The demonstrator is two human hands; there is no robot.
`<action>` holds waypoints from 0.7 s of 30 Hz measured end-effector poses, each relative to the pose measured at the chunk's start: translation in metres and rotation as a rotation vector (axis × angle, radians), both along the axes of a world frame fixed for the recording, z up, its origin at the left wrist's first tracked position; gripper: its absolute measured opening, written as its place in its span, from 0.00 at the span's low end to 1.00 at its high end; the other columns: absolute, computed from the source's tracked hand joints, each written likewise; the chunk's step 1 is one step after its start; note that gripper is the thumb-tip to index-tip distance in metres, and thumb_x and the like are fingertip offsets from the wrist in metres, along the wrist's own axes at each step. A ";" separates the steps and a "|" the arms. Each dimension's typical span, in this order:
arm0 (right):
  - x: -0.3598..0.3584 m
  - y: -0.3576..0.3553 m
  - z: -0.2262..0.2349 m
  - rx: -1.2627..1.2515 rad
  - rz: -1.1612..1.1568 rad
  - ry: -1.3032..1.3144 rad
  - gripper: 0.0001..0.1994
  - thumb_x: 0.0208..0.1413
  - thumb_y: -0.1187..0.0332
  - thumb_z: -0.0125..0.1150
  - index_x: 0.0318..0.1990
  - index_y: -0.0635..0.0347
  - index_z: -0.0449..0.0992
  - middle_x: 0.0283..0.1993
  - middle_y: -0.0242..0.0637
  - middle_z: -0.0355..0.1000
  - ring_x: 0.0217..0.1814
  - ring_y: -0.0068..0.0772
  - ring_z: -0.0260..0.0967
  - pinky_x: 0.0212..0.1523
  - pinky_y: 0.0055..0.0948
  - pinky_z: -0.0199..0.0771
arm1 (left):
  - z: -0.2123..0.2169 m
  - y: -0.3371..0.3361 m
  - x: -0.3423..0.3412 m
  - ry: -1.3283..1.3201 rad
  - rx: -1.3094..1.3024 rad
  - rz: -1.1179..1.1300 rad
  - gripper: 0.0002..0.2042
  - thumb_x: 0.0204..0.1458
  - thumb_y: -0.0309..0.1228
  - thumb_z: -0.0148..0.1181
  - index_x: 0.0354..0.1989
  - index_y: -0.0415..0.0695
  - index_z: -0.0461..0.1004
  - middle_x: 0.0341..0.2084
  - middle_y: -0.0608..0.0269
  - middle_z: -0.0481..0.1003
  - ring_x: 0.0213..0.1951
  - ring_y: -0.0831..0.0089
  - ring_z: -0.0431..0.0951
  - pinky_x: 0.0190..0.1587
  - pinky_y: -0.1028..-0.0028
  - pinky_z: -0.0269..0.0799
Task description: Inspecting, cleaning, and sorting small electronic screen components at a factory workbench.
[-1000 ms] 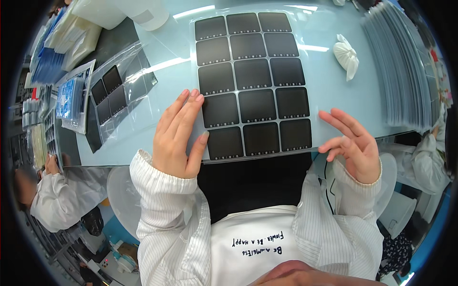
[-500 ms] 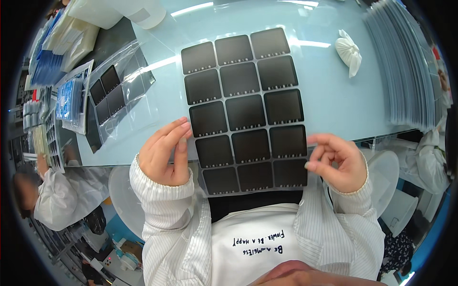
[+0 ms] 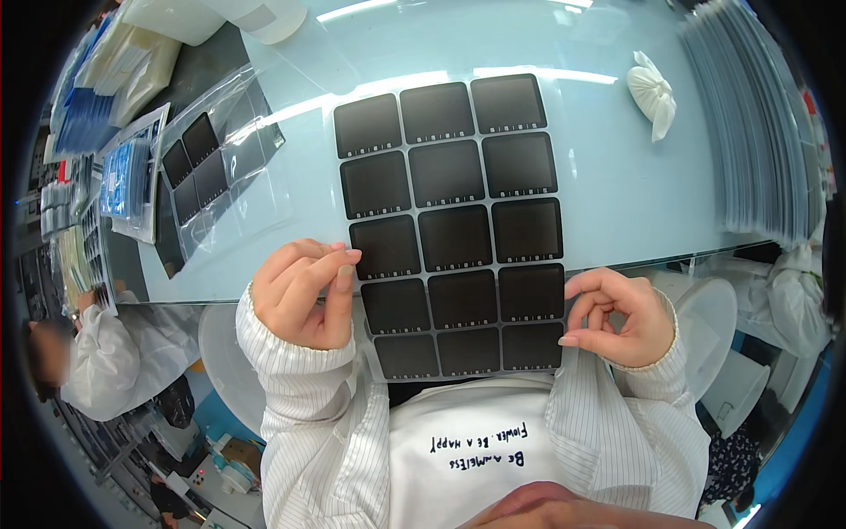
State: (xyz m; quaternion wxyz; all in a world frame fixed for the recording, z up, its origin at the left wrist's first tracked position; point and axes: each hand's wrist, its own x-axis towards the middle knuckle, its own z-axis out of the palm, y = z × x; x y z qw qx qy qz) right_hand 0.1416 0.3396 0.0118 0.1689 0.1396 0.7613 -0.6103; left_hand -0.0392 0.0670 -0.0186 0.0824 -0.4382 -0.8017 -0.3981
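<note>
A large translucent sheet [image 3: 415, 233] lies in front of me, bearing rows of black rounded rectangles with small pale marks along their lower edges. Its near end hangs past the table's front edge, over my lap. At the sheet's left side, my left hand [image 3: 304, 295] has thumb and fingers drawn together, the fingertips on the margin. My right hand [image 3: 627, 319] is curled at the right side, with index finger and thumb tips at the edge near the bottom rows. How much of the margin sits between the fingers is hard to see.
A glass-topped table [image 3: 634, 185] carries a tall stack of clear sheets [image 3: 749, 132] at right and a knotted white bag [image 3: 652, 95]. At left lie a clear sleeve with black rectangles [image 3: 196, 167], a blue packet [image 3: 126, 181] and a white container [image 3: 269, 19]. A co-worker's white sleeve [image 3: 104, 366] shows at far left.
The sheet has slid toward me, its near end further over my lap. Both hands have shifted slightly nearer along with it, and the right fingertips have closed in on its edge.
</note>
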 end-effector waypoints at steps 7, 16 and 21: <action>0.000 -0.001 -0.001 0.007 0.034 0.077 0.19 0.39 0.78 0.67 0.41 0.65 0.68 0.23 0.33 0.73 0.18 0.13 0.64 0.19 0.12 0.59 | -0.001 -0.001 0.000 0.055 0.006 -0.011 0.07 0.37 0.14 0.56 0.26 0.37 0.75 0.13 0.63 0.70 0.17 0.70 0.71 0.22 0.76 0.68; 0.002 0.004 -0.016 -0.193 0.252 0.174 0.34 0.31 0.67 0.77 0.49 0.67 0.67 0.37 0.41 0.74 0.29 0.24 0.71 0.25 0.17 0.66 | 0.004 -0.006 0.000 0.030 -0.030 -0.016 0.06 0.36 0.15 0.58 0.24 0.38 0.75 0.11 0.64 0.69 0.15 0.70 0.67 0.18 0.76 0.63; 0.017 -0.019 -0.050 -0.152 0.489 0.233 0.40 0.29 0.63 0.78 0.53 0.69 0.65 0.48 0.41 0.70 0.40 0.35 0.71 0.39 0.26 0.70 | 0.006 -0.002 0.000 0.023 -0.015 -0.005 0.06 0.36 0.15 0.58 0.25 0.38 0.75 0.10 0.64 0.68 0.14 0.70 0.67 0.18 0.76 0.63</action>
